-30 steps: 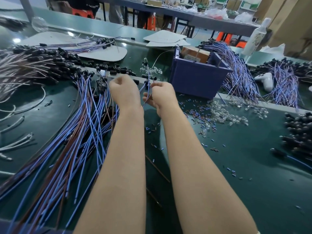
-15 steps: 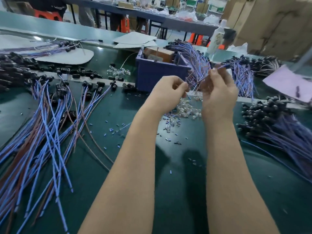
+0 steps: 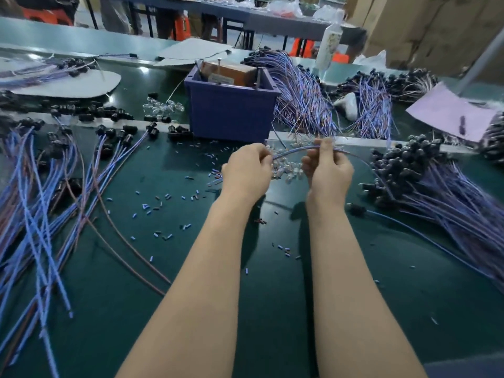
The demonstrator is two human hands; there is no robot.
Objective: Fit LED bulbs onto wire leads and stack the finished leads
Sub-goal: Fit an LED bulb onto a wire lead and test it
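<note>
Pinching one wire lead (image 3: 295,151) between left hand (image 3: 246,171) and right hand (image 3: 328,171), just above the loose bulbs (image 3: 287,170) on the desk (image 3: 272,296). Best to hold the bare end steady, line bulb legs up squarely, push gently without kinking.

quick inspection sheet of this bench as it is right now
surface: green mat, bare between the arms
job's things: wire lead arched between both hands; clear LED bulbs heaped below it; capped leads stacked right; loose leads spread left
clutter: cut sleeve bits scattered; blue bin holding a brown box
grippers: left hand and right hand each pinch the wire lead
cables: one brown wire lying across the mat
surroundings: white bottle, cardboard boxes, benches behind
</note>
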